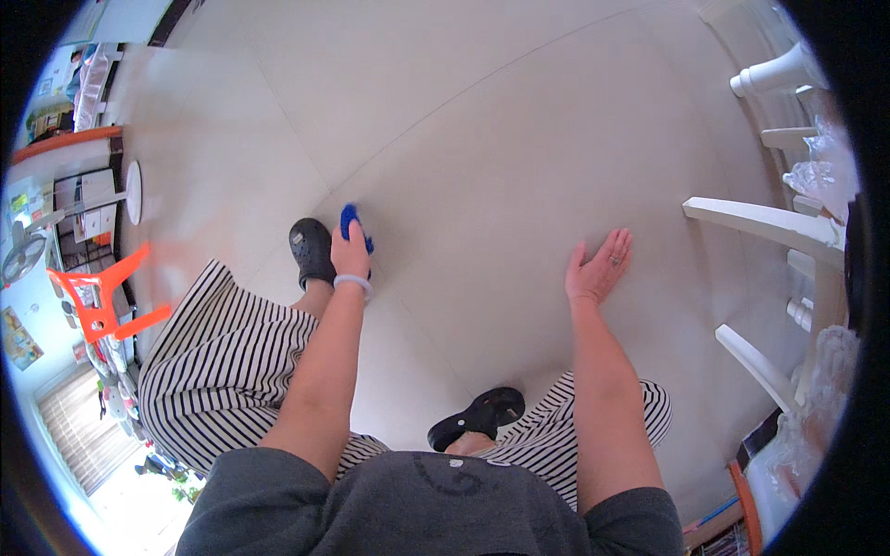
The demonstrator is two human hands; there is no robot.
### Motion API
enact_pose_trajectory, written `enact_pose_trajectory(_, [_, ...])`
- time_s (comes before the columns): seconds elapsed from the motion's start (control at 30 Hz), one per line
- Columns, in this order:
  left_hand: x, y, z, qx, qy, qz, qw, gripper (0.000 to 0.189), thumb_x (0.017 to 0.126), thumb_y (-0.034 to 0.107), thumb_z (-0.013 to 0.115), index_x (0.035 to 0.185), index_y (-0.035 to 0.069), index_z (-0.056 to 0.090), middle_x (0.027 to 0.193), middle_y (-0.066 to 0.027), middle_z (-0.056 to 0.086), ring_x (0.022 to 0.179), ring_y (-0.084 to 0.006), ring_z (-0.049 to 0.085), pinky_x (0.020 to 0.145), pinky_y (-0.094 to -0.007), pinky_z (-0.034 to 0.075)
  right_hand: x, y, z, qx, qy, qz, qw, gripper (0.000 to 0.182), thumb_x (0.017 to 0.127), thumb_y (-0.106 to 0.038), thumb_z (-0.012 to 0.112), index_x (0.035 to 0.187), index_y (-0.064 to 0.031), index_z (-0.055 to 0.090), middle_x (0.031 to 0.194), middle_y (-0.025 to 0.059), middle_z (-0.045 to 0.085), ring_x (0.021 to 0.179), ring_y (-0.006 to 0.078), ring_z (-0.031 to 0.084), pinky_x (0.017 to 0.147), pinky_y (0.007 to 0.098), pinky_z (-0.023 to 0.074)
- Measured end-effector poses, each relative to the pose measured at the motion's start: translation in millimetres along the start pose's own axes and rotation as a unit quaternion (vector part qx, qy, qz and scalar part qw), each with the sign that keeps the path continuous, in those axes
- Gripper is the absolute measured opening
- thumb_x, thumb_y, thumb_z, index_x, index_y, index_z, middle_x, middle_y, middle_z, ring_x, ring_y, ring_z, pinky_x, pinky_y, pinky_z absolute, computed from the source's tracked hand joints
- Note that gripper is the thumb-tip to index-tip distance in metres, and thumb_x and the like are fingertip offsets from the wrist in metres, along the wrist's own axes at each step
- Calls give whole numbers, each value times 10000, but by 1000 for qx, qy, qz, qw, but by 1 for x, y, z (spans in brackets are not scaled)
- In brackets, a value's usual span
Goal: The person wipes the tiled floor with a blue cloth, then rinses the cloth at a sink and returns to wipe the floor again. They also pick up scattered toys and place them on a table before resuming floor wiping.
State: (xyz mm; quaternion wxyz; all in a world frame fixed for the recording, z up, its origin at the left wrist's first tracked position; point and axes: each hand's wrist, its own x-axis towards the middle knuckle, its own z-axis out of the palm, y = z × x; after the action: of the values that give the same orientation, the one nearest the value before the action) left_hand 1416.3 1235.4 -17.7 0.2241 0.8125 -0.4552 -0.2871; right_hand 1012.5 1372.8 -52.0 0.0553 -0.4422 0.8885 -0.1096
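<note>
My left hand (pixel 352 251) grips a blue cloth or scrubber (pixel 349 217) close to the floor, just beside the toe of a black clog (pixel 309 244). A pale bracelet (pixel 353 281) circles that wrist. Whether the blue thing touches the floor I cannot tell. Out to the right, my right hand (pixel 599 270) is spread palm down on the pale tiled floor (pixel 473 229), with a ring on one finger and nothing held. The second black clog (pixel 480 415) is under my body, between my arms.
White chair legs (pixel 758 221) jut in from the right, near clear plastic covering (pixel 813 174). On the left are an orange plastic stool (pixel 97 292) and a standing fan (pixel 28 250) with a round white base (pixel 133 193). A window blind (pixel 87 427) hangs at lower left.
</note>
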Motion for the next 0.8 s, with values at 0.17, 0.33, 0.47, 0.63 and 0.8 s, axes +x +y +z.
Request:
enact_pose_trajectory(0.17, [-91, 43, 68, 228, -112, 37, 967, 516, 949, 334, 445, 1428, 149, 396, 948, -244, 657, 884, -401, 649, 774, -520, 507, -7, -1, -3, 25, -29, 11, 999, 789, 885, -313, 604, 1479, 29, 214, 1569, 189, 192, 1475, 301, 126, 1208, 451, 88])
enact_pose_trajectory(0.33, [-88, 174, 164, 222, -248, 160, 929, 377, 961, 393, 444, 1287, 208, 484, 1029, -200, 643, 929, -403, 638, 792, -505, 517, -10, 4, -10, 20, -30, 32, 999, 795, 872, -279, 618, 1475, 41, 212, 1566, 191, 199, 1472, 311, 131, 1211, 440, 78])
enact_pose_trajectory(0.47, [29, 213, 230, 152, -234, 237, 931, 407, 945, 382, 473, 1250, 115, 511, 1002, -211, 664, 906, -370, 650, 794, -485, 520, -7, -9, -7, 50, 11, -16, 999, 794, 846, -268, 636, 1464, 38, 242, 1561, 195, 213, 1467, 324, 148, 1205, 459, 102])
enact_pose_trajectory(0.63, [120, 303, 196, 51, -386, 246, 888, 372, 950, 351, 504, 1149, 50, 597, 818, -92, 643, 694, -218, 602, 624, -395, 504, -4, 3, -1, 37, 1, 20, 999, 780, 830, -269, 639, 1450, 31, 273, 1553, 205, 226, 1459, 347, 167, 1197, 481, 120])
enact_pose_trajectory(0.8, [190, 298, 94, 71, -380, 156, 909, 329, 915, 380, 542, 1080, 103, 609, 671, -48, 558, 462, -151, 489, 406, -331, 401, 3, -4, -2, 44, 29, 5, 999, 799, 826, -271, 639, 1461, 17, 251, 1554, 206, 224, 1456, 350, 175, 1195, 484, 124])
